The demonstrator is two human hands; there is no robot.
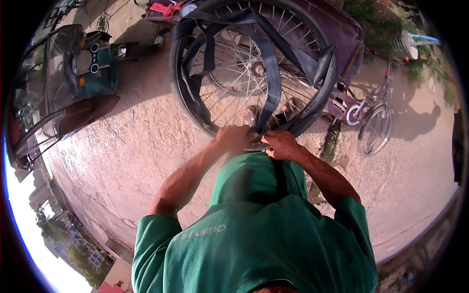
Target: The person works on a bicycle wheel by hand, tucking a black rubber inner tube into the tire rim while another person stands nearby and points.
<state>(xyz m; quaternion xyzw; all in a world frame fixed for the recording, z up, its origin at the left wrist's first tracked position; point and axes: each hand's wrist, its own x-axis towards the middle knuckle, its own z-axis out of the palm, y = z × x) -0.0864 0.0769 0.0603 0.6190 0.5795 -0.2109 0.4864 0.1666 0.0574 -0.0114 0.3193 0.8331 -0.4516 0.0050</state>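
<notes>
A spoked bicycle wheel (pixel 258 69) with a black tire (pixel 181 97) stands in front of me. A flat, black inner tube (pixel 271 73) hangs in loose loops across the spokes and over the tire. At the tire's near edge, my left hand (pixel 235 138) is closed round the tire, its fingers slightly smeared. Just beside it, my right hand (pixel 282 144) pinches the same stretch, fingers bent and thumb underneath. One strand of tube runs down to the gap between both hands. What lies under the fingertips is hidden.
A teal motorcycle (pixel 95 63) with a windshield stands at left. Behind the wheel is a dark maroon box (pixel 342 34), with a red-handled tool (pixel 166 8) near its left end. A bicycle (pixel 376 129) and a white bucket (pixel 404 46) are at right. Sandalled feet (pixel 251 115) show through the spokes.
</notes>
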